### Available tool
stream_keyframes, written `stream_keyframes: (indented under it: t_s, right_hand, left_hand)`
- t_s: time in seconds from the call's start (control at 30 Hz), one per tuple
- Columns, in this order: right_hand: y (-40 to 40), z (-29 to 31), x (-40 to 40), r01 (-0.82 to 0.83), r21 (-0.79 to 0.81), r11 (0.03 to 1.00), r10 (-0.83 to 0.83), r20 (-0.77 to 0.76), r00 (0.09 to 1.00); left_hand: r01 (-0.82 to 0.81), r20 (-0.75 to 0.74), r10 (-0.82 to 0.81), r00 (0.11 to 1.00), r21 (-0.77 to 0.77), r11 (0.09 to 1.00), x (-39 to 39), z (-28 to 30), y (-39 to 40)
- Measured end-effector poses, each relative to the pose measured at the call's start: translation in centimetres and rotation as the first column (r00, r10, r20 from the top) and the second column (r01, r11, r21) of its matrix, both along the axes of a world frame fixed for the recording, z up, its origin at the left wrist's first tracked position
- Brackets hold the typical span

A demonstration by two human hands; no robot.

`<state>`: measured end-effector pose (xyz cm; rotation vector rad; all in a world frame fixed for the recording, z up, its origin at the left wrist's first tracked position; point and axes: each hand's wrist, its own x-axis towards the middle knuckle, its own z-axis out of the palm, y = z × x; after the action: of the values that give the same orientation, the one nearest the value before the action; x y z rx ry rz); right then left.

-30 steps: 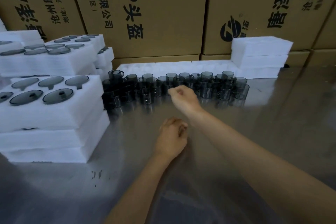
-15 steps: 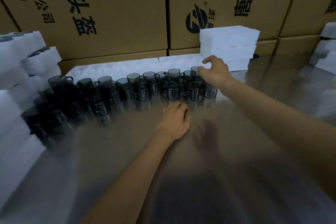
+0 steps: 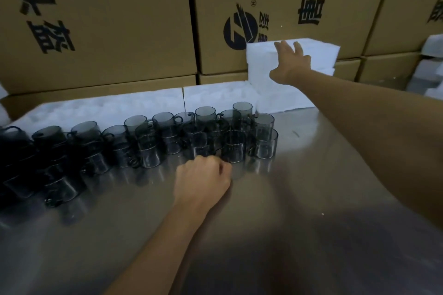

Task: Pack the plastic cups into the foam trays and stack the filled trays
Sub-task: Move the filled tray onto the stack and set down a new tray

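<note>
While the right hand (image 3: 291, 61) lies flat, fingers spread, on the foam trays (image 3: 292, 64) upper right, peel just one; left hand (image 3: 203, 178) stays fisted, empty.

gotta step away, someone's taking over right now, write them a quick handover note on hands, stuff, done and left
Right hand: open, fingers spread on the top of the stack of empty foam trays at the back right of the table.
Left hand: curled in a loose fist on the steel table, holding nothing, just in front of the cups.
Smoky plastic cups: loose, clustered in a long row across the table, some nested in pairs. Flat foam pieces lie behind them.
Done: no packed tray in this view.
Left: pull a tray forward, fill it with cups, stack it, repeat.
</note>
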<state>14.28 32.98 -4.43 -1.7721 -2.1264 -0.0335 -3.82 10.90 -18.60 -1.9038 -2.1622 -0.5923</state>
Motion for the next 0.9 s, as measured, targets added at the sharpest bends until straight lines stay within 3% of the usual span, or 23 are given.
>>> stream_keyframes:
  t_s: [0.2, 0.33, 0.53, 0.63, 0.7, 0.77, 0.83, 0.9]
  right_hand:
    - [1.0, -0.1, 0.0, 0.054, 0.178, 0.983, -0.089, 0.199, 0.976]
    - [-1.3, 0.4, -0.6, -0.013, 0.314, 0.949, -0.075, 0.266, 0.961]
    - [-10.3, 3.3, -4.4, -0.203, 0.38, 0.903, 0.136, 0.195, 0.971]
    - [-16.5, 3.9, -6.4, -0.279, 0.435, 0.856, 0.244, 0.137, 0.96]
    - [-20.5, 3.6, -6.9, -0.299, 0.457, 0.838, 0.279, 0.113, 0.954]
    - [-24.2, 2.9, -6.9, -0.311, 0.443, 0.841, 0.293, 0.111, 0.95]
    - [-27.5, 2.1, -6.5, -0.339, 0.398, 0.853, 0.309, 0.138, 0.941]
    - [-30.4, 1.4, -6.2, -0.371, 0.334, 0.867, 0.333, 0.167, 0.928]
  left_hand:
    - [0.016, 0.047, -0.016, 0.999, -0.015, 1.0, -0.2, -0.1, 0.5]
    - [0.029, 0.03, -0.029, 0.999, 0.001, 1.0, -0.2, -0.3, 0.5]
    - [0.036, 0.054, -0.038, 0.998, 0.042, 0.998, 0.6, 1.0, -0.8]
    - [-0.037, 0.215, 0.015, 0.977, 0.098, 0.995, 0.5, 1.4, -2.1]
    - [-0.056, 0.508, -0.026, 0.861, 0.145, 0.988, -0.1, 1.5, -2.9]
    - [-0.09, 0.782, -0.119, 0.612, 0.218, 0.972, -0.7, 1.8, -4.3]
    - [-0.141, 0.916, -0.164, 0.367, 0.228, 0.963, -1.1, 1.9, -6.4]
    - [-0.182, 0.968, -0.155, 0.197, 0.192, 0.964, -1.3, 2.0, -8.9]
